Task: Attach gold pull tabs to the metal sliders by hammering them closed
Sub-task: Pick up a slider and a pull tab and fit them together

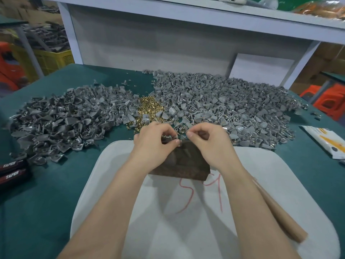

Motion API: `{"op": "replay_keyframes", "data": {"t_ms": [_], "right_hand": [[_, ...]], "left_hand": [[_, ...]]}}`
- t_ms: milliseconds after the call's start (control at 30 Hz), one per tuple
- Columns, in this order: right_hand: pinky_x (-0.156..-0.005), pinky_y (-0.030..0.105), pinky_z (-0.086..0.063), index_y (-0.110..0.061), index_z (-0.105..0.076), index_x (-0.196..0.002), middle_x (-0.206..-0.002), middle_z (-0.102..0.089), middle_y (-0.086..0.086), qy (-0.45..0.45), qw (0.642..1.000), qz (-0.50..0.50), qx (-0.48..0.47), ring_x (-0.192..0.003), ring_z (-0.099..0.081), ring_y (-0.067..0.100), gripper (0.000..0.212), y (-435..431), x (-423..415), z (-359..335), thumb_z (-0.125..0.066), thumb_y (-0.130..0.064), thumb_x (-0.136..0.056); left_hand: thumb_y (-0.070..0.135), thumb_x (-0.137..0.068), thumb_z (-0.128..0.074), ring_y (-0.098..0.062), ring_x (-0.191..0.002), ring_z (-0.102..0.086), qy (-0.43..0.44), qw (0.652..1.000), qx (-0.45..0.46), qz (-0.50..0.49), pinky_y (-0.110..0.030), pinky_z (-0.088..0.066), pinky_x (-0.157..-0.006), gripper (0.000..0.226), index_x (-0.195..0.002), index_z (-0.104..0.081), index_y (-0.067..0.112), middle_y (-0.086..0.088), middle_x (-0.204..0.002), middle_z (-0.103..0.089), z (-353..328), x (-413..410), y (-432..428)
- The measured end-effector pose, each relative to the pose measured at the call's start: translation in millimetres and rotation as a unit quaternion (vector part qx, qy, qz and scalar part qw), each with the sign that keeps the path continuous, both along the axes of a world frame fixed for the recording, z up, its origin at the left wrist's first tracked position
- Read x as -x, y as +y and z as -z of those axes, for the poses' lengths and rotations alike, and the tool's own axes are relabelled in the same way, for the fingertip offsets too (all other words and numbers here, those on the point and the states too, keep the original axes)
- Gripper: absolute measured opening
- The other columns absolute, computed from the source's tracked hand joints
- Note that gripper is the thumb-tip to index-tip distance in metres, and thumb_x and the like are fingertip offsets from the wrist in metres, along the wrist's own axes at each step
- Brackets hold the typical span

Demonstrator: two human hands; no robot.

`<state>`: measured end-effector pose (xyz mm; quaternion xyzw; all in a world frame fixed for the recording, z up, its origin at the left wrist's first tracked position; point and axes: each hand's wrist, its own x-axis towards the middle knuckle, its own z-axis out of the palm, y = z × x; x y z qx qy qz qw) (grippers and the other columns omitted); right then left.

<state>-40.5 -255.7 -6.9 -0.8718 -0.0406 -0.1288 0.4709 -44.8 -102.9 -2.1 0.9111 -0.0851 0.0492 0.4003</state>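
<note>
Both hands meet over the far edge of a dark brown block [188, 165] that lies on a white board [261, 184]. My left hand [155, 144] pinches a small grey metal slider [169, 137] between thumb and fingers. My right hand [207, 143] has its fingers curled, thumb and forefinger pinched at something tiny that I cannot make out. A small heap of gold pull tabs [147, 111] lies just beyond the hands. Grey sliders lie in a big pile on the left [65, 122] and another on the right [224, 105].
A wooden hammer handle [280, 215] lies on the board beside my right forearm. Two black boxes [13, 171] sit at the left edge of the green table [37, 202]. A white packet [328, 141] lies at the right. A white shelf frame [149, 43] stands behind.
</note>
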Motion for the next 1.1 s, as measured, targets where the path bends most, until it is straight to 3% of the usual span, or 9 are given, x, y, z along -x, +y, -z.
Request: {"op": "replay_keyframes", "data": {"t_ms": [133,267,367,500,667,833,1100], "right_hand": [[-0.074,0.025,-0.049,-0.033,-0.062,-0.07,-0.073,-0.066,-0.013,0.004,1.0,-0.019,0.014,-0.075,-0.062,0.007,0.024,4.2,0.6,1.9,-0.068,-0.016,-0.085],[-0.063,0.009,-0.037,-0.036,-0.063,-0.072,-0.075,-0.061,-0.016,-0.01,0.997,-0.027,0.069,-0.07,-0.054,-0.008,0.02,10.2,4.0,4.8,-0.068,-0.02,-0.084],[-0.065,0.004,-0.035,-0.034,-0.064,-0.074,-0.079,-0.054,-0.015,-0.026,0.994,-0.021,0.103,-0.072,-0.048,-0.014,0.017,12.2,5.1,6.5,-0.068,-0.021,-0.084],[-0.066,0.004,-0.036,-0.031,-0.066,-0.075,-0.08,-0.053,-0.014,-0.026,0.993,-0.018,0.11,-0.073,-0.048,-0.014,0.014,12.6,4.3,7.2,-0.068,-0.021,-0.085],[-0.067,0.005,-0.036,-0.02,-0.07,-0.081,-0.08,-0.05,-0.012,-0.045,0.991,-0.009,0.125,-0.073,-0.05,-0.008,0.006,15.8,5.3,8.2,-0.066,-0.019,-0.085],[-0.062,0.017,-0.031,-0.014,-0.068,-0.082,-0.081,-0.048,-0.01,-0.058,0.986,-0.007,0.158,-0.063,-0.045,0.0,0.008,18.6,7.5,7.7,-0.064,-0.018,-0.087],[-0.061,0.009,-0.034,-0.016,-0.069,-0.079,-0.075,-0.048,-0.01,-0.054,0.99,0.013,0.127,-0.067,-0.048,-0.007,0.008,21.4,9.8,7.5,-0.065,-0.018,-0.085]], "left_hand": [[0.034,-0.082,-0.07,-0.02,-0.103,-0.055,-0.002,1.0,-0.005,-0.004,-0.044,-0.04,-0.097,0.013,-0.075,-0.059,0.036,0.006,-0.092,-0.057,-3.1,0.2,2.0],[0.031,-0.086,-0.066,-0.018,-0.103,-0.055,0.016,0.999,-0.028,0.013,-0.044,-0.039,-0.098,0.004,-0.083,-0.066,0.034,0.017,-0.081,-0.054,-3.7,-0.3,6.6],[0.033,-0.086,-0.065,-0.017,-0.104,-0.056,0.017,0.999,-0.044,0.015,-0.042,-0.038,-0.1,0.006,-0.081,-0.064,0.035,0.018,-0.082,-0.056,-4.3,-0.6,9.1],[0.033,-0.084,-0.067,-0.015,-0.099,-0.058,0.004,0.998,-0.056,0.002,-0.041,-0.039,-0.098,0.017,-0.072,-0.057,0.034,0.014,-0.083,-0.061,-4.4,-0.6,10.1],[0.028,-0.085,-0.066,-0.02,-0.098,-0.054,-0.009,0.998,-0.05,0.029,-0.043,-0.042,-0.094,0.012,-0.075,-0.059,0.029,0.01,-0.084,-0.057,-2.7,-1.4,8.9],[0.027,-0.085,-0.066,-0.02,-0.098,-0.054,-0.01,0.998,-0.047,0.031,-0.043,-0.043,-0.094,0.012,-0.075,-0.059,0.028,0.006,-0.089,-0.059,-1.8,-2.3,9.5],[0.025,-0.085,-0.066,-0.018,-0.096,-0.056,-0.009,0.999,-0.044,0.025,-0.043,-0.044,-0.092,0.019,-0.071,-0.055,0.031,0.01,-0.085,-0.059,-1.8,-1.6,8.8]]}}
